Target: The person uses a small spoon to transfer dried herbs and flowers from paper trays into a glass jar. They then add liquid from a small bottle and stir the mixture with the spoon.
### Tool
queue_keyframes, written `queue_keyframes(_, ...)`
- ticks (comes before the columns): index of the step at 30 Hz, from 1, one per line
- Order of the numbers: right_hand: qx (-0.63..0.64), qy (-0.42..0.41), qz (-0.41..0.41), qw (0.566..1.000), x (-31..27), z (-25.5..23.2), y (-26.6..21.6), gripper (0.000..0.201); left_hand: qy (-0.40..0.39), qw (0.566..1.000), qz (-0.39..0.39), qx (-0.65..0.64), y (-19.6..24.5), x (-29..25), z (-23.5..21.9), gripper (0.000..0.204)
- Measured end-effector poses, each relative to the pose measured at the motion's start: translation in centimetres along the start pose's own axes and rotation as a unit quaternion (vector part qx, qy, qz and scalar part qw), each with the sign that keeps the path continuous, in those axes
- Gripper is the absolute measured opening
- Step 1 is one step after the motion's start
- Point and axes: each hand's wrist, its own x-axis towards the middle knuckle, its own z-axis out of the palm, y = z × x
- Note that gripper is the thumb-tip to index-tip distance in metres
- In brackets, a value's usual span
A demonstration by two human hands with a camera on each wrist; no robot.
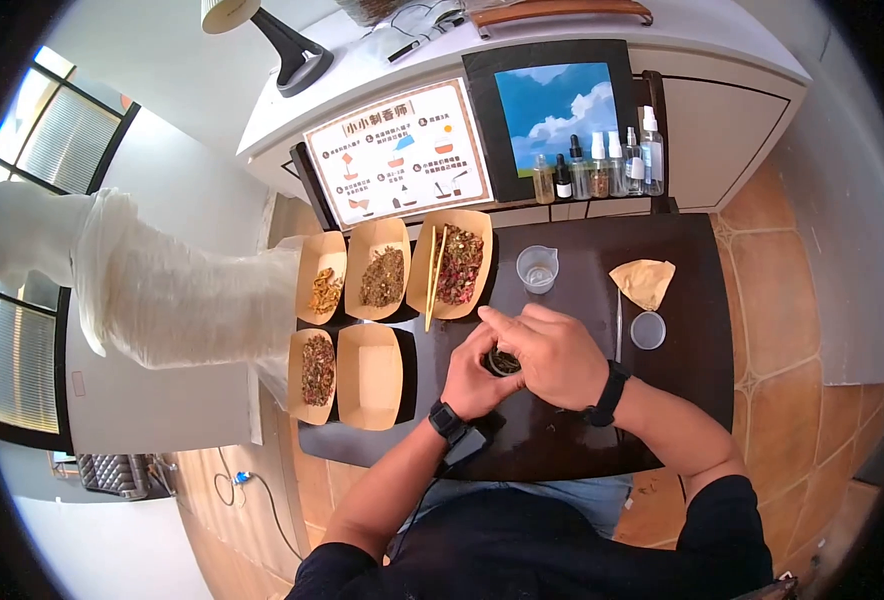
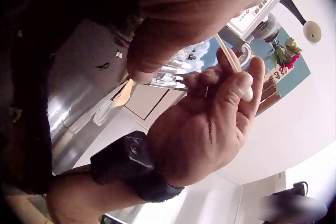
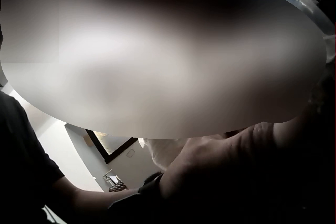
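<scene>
My left hand [image 1: 474,378] curls round a small round container [image 1: 503,362] with dark contents at the table's near middle. Over it is my right hand [image 1: 562,358]; in the left wrist view this right hand [image 2: 197,129] pinches a thin pale stick [image 2: 228,54] with a white rounded end [image 2: 247,94] between thumb and fingers. The stick's other end is hidden behind the left hand [image 2: 191,8]. Just beyond the hands stands a clear measuring cup [image 1: 537,270]. Most of the right wrist view is blurred, with part of a hand and wrist at its bottom.
At the left are paper trays with dried material [image 1: 382,277], one empty tray [image 1: 370,377], and chopsticks [image 1: 435,278] across another. Brown paper [image 1: 643,284], a clear lid [image 1: 648,330] and a thin rod [image 1: 619,325] lie at the right. Several bottles [image 1: 599,168] line the back.
</scene>
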Motion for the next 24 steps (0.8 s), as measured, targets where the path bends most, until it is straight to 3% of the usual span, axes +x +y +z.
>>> queue_keyframes(4, 0.041, 0.03, 0.05, 0.997, 0.2, 0.6, -0.3, 0.048, 0.014, 0.999, 0.038, 0.014, 0.2, 0.2, 0.0, 0.055)
queue_keyframes(6, 0.077, 0.118, 0.034, 0.989, 0.4, 0.5, -0.1, 0.034, 0.016, 0.999, 0.039, 0.002, -0.1, 0.2, 0.2, 0.057)
queue_keyframes(9, 0.061, 0.037, 0.027, 0.997, 0.1, 0.4, 0.6, 0.02, 0.011, 0.998, 0.053, 0.026, -0.2, 0.2, 0.1, 0.06)
queue_keyframes(12, 0.083, 0.054, 0.001, 0.995, 0.7, -0.2, 0.2, 0.013, 0.015, 0.995, 0.078, 0.06, -0.2, 0.2, 0.0, 0.062)
queue_keyframes(15, 0.092, 0.043, 0.022, 0.995, 0.9, -1.5, -0.1, 0.025, 0.012, 0.994, 0.07, 0.083, 1.5, 0.4, -0.2, 0.062)
queue_keyframes(19, 0.083, 0.012, 0.01, 0.996, 0.6, -0.9, 0.4, 0.023, 0.023, 0.996, 0.073, 0.054, 0.6, 0.3, 0.0, 0.061)
queue_keyframes(21, 0.066, -0.021, 0.028, 0.997, 0.5, -0.6, 0.5, 0.013, 0.025, 0.993, 0.079, 0.085, 1.0, 0.3, -0.1, 0.061)
queue_keyframes(24, 0.075, 0.039, -0.006, 0.996, 0.9, -1.0, 0.1, 0.013, 0.033, 0.995, 0.062, 0.067, 1.1, 0.2, 0.1, 0.06)
